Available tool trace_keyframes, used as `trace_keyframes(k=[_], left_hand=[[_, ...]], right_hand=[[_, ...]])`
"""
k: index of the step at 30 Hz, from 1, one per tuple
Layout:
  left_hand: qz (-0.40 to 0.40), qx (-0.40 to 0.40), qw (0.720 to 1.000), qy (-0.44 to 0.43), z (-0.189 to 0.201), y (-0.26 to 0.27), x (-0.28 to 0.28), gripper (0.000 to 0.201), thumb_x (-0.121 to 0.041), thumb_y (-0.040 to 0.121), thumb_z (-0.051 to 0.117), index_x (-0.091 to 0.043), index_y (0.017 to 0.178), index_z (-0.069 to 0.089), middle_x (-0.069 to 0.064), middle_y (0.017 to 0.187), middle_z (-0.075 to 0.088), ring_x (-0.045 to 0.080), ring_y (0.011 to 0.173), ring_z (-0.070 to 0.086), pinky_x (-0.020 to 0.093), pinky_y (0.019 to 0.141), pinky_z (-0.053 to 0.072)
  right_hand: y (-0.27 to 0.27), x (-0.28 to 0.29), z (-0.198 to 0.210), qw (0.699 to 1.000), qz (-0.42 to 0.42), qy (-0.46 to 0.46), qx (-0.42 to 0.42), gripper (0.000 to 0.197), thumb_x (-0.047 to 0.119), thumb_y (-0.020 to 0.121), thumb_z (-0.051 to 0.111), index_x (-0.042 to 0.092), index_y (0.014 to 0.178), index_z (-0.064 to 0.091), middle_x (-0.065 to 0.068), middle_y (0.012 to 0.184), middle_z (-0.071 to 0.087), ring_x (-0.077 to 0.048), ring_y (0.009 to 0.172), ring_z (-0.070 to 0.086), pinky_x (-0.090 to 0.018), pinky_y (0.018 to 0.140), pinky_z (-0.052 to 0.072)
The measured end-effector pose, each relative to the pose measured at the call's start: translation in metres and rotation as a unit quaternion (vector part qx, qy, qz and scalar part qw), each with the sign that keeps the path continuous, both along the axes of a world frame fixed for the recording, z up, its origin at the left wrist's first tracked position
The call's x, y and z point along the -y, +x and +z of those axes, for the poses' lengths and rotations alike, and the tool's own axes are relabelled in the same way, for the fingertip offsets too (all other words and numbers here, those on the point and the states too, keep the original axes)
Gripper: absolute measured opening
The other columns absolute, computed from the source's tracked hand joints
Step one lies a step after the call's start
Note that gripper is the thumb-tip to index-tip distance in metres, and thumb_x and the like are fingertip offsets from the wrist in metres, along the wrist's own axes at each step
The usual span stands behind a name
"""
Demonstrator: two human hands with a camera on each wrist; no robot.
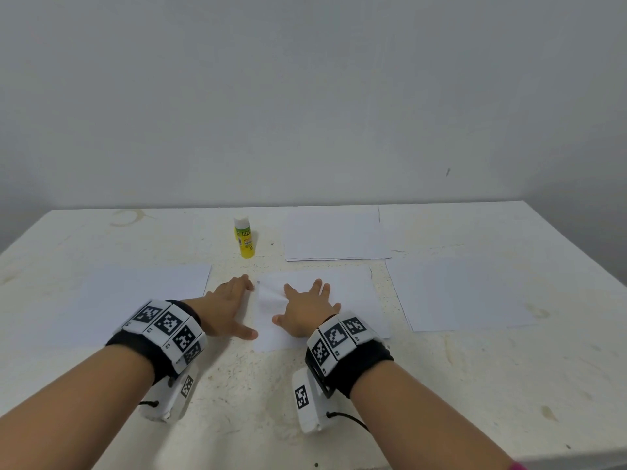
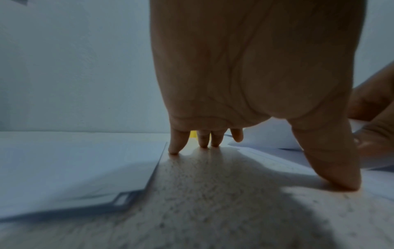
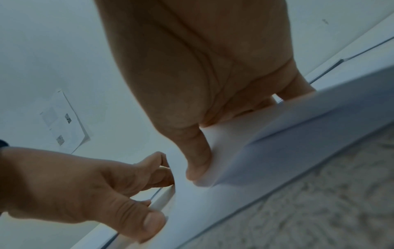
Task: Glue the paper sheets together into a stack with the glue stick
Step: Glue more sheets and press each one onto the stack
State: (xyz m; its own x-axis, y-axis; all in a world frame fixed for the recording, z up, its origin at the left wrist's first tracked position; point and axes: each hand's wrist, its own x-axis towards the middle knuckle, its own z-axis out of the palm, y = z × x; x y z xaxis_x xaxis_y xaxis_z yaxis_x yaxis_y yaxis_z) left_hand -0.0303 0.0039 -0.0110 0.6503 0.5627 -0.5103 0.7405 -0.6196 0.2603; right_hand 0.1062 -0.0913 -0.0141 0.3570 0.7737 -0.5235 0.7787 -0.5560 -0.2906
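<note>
table (image 1: pixel 441 385) | glue stick (image 1: pixel 245 237) upright beyond hands | right hand (image 1: pixel 305 308) on middle sheet (image 1: pixel 353 290)

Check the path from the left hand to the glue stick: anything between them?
Nothing visible. The glue stick stands upright and capped on bare table straight beyond the left hand, whose fingertips rest at the left edge of the centre sheet. The right hand and the other sheets lie off that line.

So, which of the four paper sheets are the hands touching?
The middle sheet nearest the person: the right hand rests on it, the left hand at its left edge.
</note>
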Motion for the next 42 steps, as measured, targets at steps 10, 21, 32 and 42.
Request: trace_keyframes(k=[10, 21, 32, 42], left_hand=[[-0.051, -0.053, 0.997, 0.024, -0.0007, 0.0008, -0.0006, 0.084, -0.051, 0.088, 0.059, -0.017, 0.149, 0.012, 0.006, 0.159, -0.016, 0.022, 0.148, -0.004, 0.049, 0.119, 0.012], [-0.061, -0.057, 0.996, 0.033, -0.0016, -0.0003, 0.0000, 0.083, -0.052, 0.089, 0.057, -0.015, 0.149, 0.012, 0.006, 0.159, -0.018, 0.022, 0.148, -0.008, 0.048, 0.119, 0.011], [-0.055, -0.054, 0.997, 0.019, 0.0021, -0.0036, -0.0026, 0.087, -0.044, 0.094, 0.054, -0.012, 0.151, -0.002, 0.004, 0.160, -0.011, 0.020, 0.148, -0.003, 0.039, 0.120, 0.010], [0.012, 0.007, 0.999, -0.043, 0.0050, -0.0036, -0.0040, 0.050, -0.021, 0.100, 0.041, -0.012, 0.144, 0.017, 0.009, 0.159, 0.007, 0.024, 0.147, 0.009, 0.036, 0.119, 0.013]], right_hand=[[-0.0017, -0.0024, -0.0002, 1.000, -0.002, -0.008, 0.005, 0.071, 0.049, 0.094, 0.049, 0.028, 0.152, 0.012, -0.023, 0.157, -0.013, -0.040, 0.145, -0.011, -0.062, 0.113, 0.009], [0.0004, -0.0056, 0.0001, 1.000, 0.011, -0.025, 0.011, 0.083, 0.059, 0.088, 0.052, 0.028, 0.152, 0.009, -0.022, 0.157, -0.012, -0.041, 0.145, -0.010, -0.063, 0.111, 0.011], [0.0030, -0.0025, -0.0003, 0.999, -0.038, 0.027, -0.027, 0.094, 0.069, 0.086, 0.045, 0.021, 0.152, -0.002, -0.019, 0.159, -0.004, -0.035, 0.147, -0.004, -0.061, 0.113, 0.014], [0.0039, -0.0068, -0.0035, 1.000, -0.021, -0.001, 0.012, 0.069, 0.037, 0.092, 0.052, 0.017, 0.148, 0.015, -0.020, 0.157, 0.002, -0.035, 0.146, 0.001, -0.057, 0.111, 0.024]])
